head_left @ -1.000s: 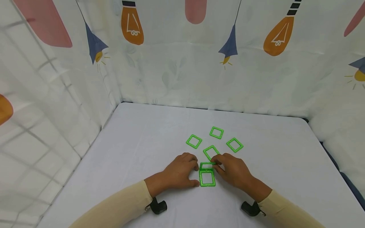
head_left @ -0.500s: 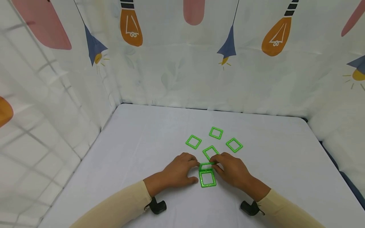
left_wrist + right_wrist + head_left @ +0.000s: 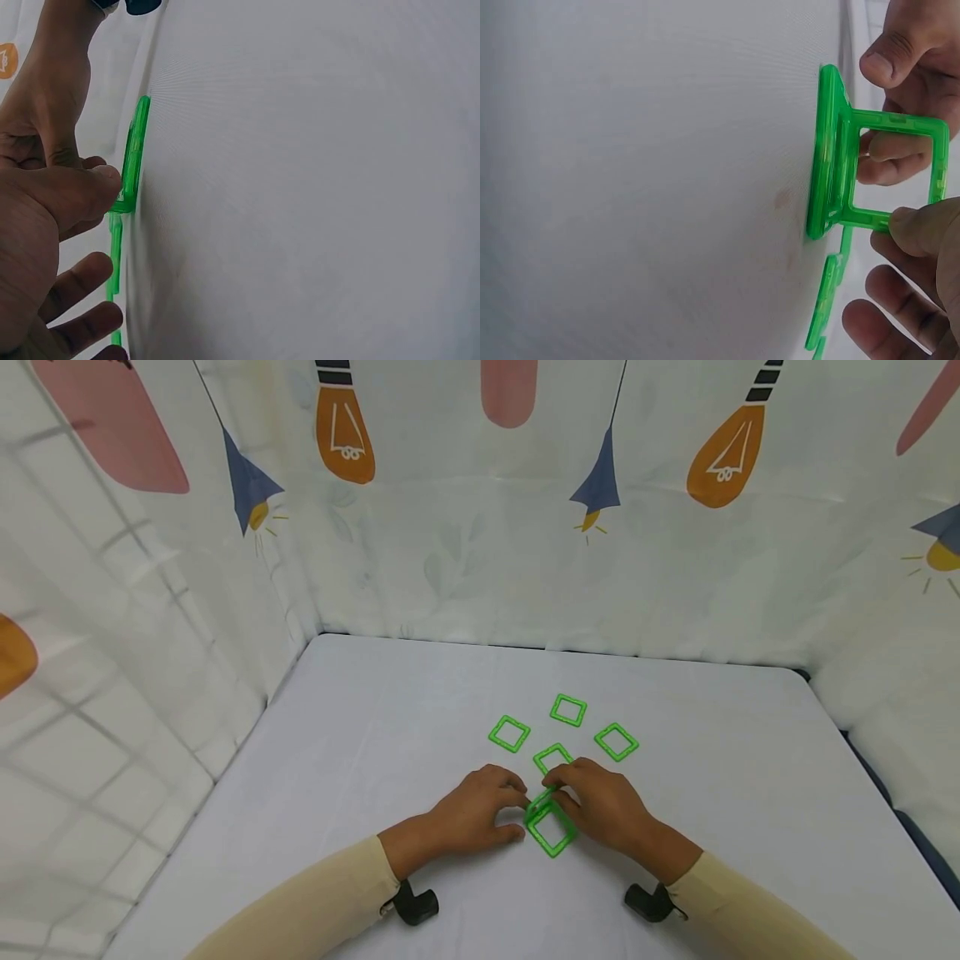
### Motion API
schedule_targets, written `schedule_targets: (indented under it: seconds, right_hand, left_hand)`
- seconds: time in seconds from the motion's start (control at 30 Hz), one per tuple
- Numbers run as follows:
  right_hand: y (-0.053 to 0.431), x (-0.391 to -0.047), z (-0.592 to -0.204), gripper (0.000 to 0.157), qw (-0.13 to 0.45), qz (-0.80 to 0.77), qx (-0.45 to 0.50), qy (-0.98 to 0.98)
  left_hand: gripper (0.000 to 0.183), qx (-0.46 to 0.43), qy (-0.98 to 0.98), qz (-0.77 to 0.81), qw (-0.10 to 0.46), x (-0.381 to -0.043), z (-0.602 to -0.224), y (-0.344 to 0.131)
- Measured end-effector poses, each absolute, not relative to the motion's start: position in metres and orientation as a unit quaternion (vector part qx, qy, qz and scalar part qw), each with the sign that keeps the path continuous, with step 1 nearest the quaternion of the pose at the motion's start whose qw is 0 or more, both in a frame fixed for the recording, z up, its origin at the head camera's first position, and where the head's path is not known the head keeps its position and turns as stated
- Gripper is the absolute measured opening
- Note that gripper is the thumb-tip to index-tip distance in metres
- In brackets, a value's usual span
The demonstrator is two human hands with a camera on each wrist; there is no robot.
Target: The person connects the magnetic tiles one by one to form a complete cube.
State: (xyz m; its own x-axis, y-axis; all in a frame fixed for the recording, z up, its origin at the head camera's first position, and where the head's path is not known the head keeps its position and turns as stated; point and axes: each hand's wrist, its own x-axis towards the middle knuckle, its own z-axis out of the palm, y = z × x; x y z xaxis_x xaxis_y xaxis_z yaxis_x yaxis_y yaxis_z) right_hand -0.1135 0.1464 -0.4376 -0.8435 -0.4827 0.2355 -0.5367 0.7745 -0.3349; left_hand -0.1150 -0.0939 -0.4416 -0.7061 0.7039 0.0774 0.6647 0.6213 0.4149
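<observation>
Two green see-through magnetic tiles, square frames, stand joined between the hands. One square tile lies low at the table surface, turned cornerwise. From its edge the second tile rises upright. My right hand pinches a side of the upright tile between thumb and fingertips. On the other side, my left hand has loosely bent fingers, with its fingertips close to the joined edge; whether they touch it, I cannot tell. In the right wrist view, the left thumb stands apart from the tiles.
Several loose green square tiles lie flat beyond the hands: one at left, one farther back, one at right. Another tile is partly hidden by the right hand. A white cloth covers the table; printed curtains hang behind it.
The joined tiles have turned, so the flat one now points a corner toward me. My right hand has shifted slightly left with the upright tile. The left hand has barely moved.
</observation>
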Motion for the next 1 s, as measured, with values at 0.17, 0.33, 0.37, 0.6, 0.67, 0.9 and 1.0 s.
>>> schedule_targets:
  seconds: [0.17, 0.33, 0.37, 0.6, 0.67, 0.9, 1.0]
  right_hand:
    - [0.144, -0.116, -0.438, 0.023, 0.071, 0.201, 0.286, -0.934]
    - [0.140, -0.117, -0.438, 0.025, 0.066, 0.203, 0.293, -0.932]
    - [0.139, -0.117, -0.438, 0.025, 0.065, 0.203, 0.293, -0.932]
    - [0.133, -0.118, -0.438, 0.025, 0.059, 0.206, 0.296, -0.931]
    - [0.132, -0.119, -0.439, 0.025, 0.056, 0.205, 0.296, -0.931]
    - [0.133, -0.120, -0.441, 0.027, 0.059, 0.204, 0.299, -0.930]
    - [0.135, -0.120, -0.440, 0.030, 0.062, 0.210, 0.294, -0.930]
  left_hand:
    - [0.025, 0.387, 0.896, 0.214, 0.042, -0.115, -0.441, -0.093]
    - [0.022, 0.392, 0.892, 0.219, 0.042, -0.114, -0.439, -0.093]
    - [0.022, 0.394, 0.892, 0.219, 0.041, -0.115, -0.439, -0.093]
    - [0.017, 0.402, 0.889, 0.215, 0.033, -0.117, -0.443, -0.094]
    - [0.016, 0.404, 0.889, 0.214, 0.030, -0.117, -0.444, -0.094]
    - [0.016, 0.403, 0.892, 0.203, 0.025, -0.118, -0.445, -0.093]
    - [0.016, 0.404, 0.893, 0.197, 0.019, -0.119, -0.446, -0.092]
